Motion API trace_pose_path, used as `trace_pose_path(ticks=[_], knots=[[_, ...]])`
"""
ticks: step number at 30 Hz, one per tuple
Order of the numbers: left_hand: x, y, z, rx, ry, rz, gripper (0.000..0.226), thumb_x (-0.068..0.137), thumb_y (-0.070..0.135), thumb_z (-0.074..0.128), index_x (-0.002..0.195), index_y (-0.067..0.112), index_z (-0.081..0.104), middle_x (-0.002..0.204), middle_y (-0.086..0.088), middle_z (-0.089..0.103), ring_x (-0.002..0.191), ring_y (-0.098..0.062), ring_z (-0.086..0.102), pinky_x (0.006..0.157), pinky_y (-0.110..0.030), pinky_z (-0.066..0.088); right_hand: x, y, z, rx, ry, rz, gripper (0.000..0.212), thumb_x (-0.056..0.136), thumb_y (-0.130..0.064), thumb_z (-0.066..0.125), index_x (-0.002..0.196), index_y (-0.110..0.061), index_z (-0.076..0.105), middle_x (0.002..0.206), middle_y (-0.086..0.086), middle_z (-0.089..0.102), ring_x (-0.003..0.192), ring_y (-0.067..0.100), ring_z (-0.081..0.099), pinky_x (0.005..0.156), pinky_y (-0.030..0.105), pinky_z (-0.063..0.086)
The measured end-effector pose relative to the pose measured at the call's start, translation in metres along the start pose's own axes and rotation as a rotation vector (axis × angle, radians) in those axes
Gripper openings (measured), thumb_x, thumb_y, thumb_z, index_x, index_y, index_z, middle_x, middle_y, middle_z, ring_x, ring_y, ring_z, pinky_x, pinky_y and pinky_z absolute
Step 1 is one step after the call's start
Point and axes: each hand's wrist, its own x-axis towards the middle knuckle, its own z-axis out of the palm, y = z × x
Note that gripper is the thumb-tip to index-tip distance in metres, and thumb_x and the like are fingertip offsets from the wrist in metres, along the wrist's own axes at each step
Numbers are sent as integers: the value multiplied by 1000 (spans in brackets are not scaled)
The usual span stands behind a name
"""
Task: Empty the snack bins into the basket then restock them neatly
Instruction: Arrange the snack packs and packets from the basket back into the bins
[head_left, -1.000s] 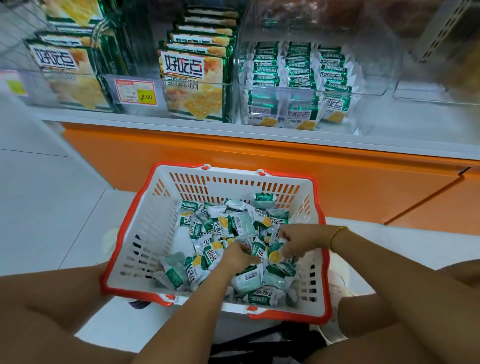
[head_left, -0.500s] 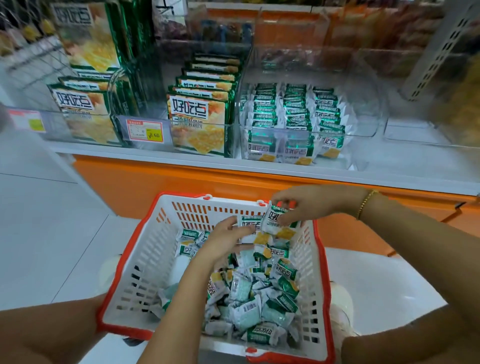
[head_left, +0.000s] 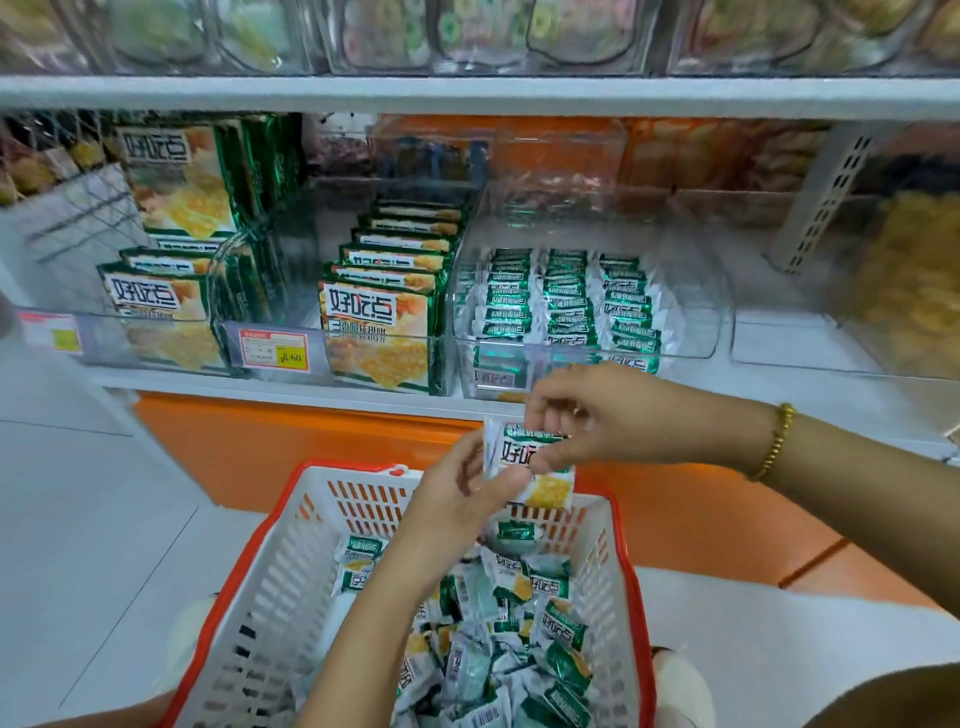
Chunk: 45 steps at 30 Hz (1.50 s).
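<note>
A white basket with a red rim (head_left: 270, 587) sits on the floor below me, holding several small green-and-white snack packets (head_left: 519, 639). Above its far rim, my left hand (head_left: 457, 488) and my right hand (head_left: 608, 421) together hold a small stack of packets (head_left: 530, 462), the right pinching it from above, the left gripping its lower left side. Just beyond, on the shelf, a clear bin (head_left: 691, 332) holds three neat rows of the same packets (head_left: 561, 301).
Large green cracker bags (head_left: 379, 332) fill clear bins to the left, with a price tag (head_left: 275, 351) in front. A further clear bin (head_left: 789, 348) stands to the right. The orange shelf base (head_left: 311, 441) runs behind the basket. My knees flank the basket.
Both hands rose from the basket's pile with packets and now hold them together higher, close to the shelf bin. My view has tilted up toward the shelves.
</note>
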Motion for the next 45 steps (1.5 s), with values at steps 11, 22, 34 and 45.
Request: trace_pose_path(ticks=[11, 22, 34, 45], knots=[[71, 96, 28, 129, 65, 396, 41, 80, 25, 73, 113, 25, 47, 108, 6, 58, 86, 8, 60, 68, -9, 48, -16, 15, -92, 60, 115, 144, 61, 63, -57, 70, 118, -35, 59, 104, -18, 66, 88, -3, 59, 76, 21, 47], [182, 117, 50, 826, -331, 324, 25, 80, 21, 76, 102, 16, 66, 79, 13, 58, 68, 4, 51, 57, -3, 35, -21, 77, -135, -254, 313, 337, 58, 63, -40, 85, 113, -25, 59, 99, -8, 64, 85, 10, 55, 67, 22, 36], [221, 90, 73, 1335, -431, 336, 51, 69, 52, 77, 96, 11, 64, 89, 1, 66, 87, -22, 61, 77, -28, 49, 0, 80, -124, -376, 13, 381, 48, 70, -41, 80, 111, -26, 59, 100, -6, 63, 84, 14, 53, 73, 29, 44], [221, 92, 66, 1266, -376, 355, 36, 73, 26, 78, 67, 20, 43, 73, 3, 50, 80, -22, 49, 66, -29, 37, 31, 72, -95, -583, -245, 442, 53, 76, -33, 76, 123, -20, 58, 93, -4, 52, 85, 17, 47, 63, 23, 37]])
